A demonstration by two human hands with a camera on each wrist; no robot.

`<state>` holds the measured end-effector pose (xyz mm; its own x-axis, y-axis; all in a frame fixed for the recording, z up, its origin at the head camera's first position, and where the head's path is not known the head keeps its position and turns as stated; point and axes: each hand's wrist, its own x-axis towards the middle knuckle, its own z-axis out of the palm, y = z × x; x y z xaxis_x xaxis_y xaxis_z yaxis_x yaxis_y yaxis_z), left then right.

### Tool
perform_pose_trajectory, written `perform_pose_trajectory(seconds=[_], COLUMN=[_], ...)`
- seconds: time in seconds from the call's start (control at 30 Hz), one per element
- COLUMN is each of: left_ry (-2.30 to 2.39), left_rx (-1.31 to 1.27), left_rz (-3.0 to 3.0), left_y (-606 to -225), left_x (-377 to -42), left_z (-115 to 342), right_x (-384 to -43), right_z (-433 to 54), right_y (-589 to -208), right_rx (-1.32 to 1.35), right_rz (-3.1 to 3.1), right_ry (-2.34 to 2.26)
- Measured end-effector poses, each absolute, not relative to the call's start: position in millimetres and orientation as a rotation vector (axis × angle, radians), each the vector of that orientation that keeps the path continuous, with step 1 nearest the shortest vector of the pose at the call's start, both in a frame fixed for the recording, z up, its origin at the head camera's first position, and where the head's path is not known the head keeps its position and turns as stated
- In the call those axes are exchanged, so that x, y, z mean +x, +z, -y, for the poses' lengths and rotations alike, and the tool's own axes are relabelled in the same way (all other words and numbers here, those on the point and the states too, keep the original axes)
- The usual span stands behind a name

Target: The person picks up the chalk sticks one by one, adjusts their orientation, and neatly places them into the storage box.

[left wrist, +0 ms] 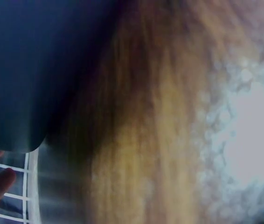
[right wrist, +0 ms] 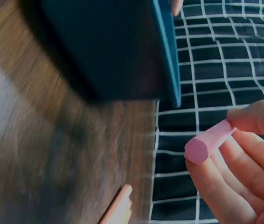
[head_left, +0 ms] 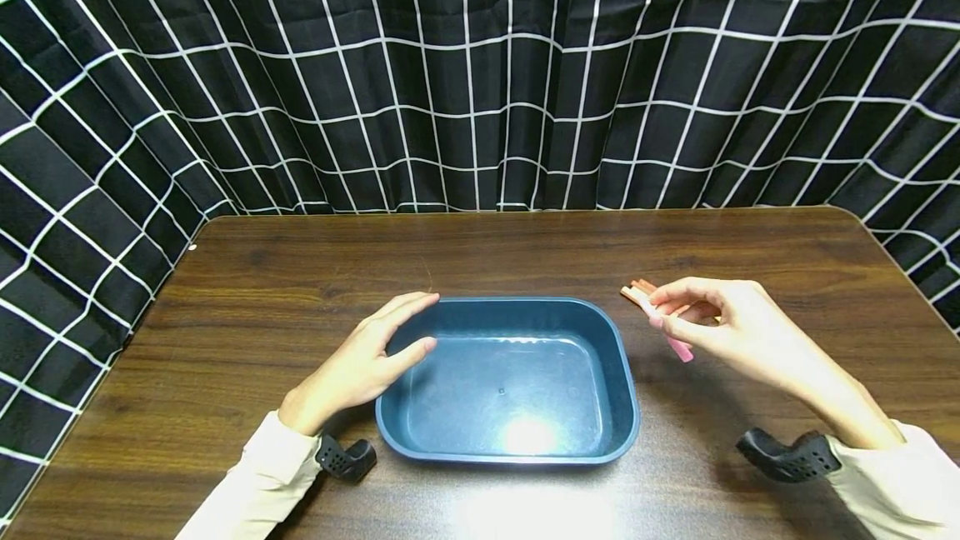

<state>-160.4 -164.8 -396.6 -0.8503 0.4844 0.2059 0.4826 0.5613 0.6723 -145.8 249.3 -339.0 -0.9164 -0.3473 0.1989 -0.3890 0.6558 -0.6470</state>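
My right hand (head_left: 716, 319), right of the blue tray, pinches a stick of pink chalk (right wrist: 209, 142) between thumb and fingertips. In the right wrist view its flat end faces the camera. Several orange and peach chalk sticks (right wrist: 118, 207) lie on the table, partly hidden by that hand in the head view. A pink stick end (head_left: 680, 348) shows below the palm. My left hand (head_left: 363, 357) rests over the left rim of the blue tray (head_left: 502, 390), fingers extended and holding nothing. Inside, the tray shows only its bare floor and a light reflection.
The brown wooden table (head_left: 247, 340) reaches back to a black curtain with white grid lines (head_left: 487, 73). A tiny white bit (head_left: 192, 247) shows at the table's left edge. Black wrist straps (head_left: 787, 455) sit at both cuffs.
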Motion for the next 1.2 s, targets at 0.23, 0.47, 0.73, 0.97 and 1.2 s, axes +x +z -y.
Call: perform_pose_trajectory(seconds=[0.23,0.47,0.73,0.97,1.2], left_ry=[1.182,1.204,1.241,1.244,1.254], left_rx=[0.926,0.973,0.941,0.950,0.949], left_rz=[-2.816,-2.827,-2.801,-2.802,-2.791], left_y=[-398,-400,-400,-401,-400], left_x=[-160,-160,-161,-162,-161], left_z=[165,166,166,166,165], right_x=[-146,-148,-150,-151,-151], right_z=[-228,-211,-188,-174,-160], right_y=[-331,-327,-333,-335,-342], right_rx=[0.626,0.632,0.650,0.650,0.676], right_rz=[2.784,2.838,2.833,2.861,2.878], right_ry=[1.254,1.308,1.473,1.679,1.743])
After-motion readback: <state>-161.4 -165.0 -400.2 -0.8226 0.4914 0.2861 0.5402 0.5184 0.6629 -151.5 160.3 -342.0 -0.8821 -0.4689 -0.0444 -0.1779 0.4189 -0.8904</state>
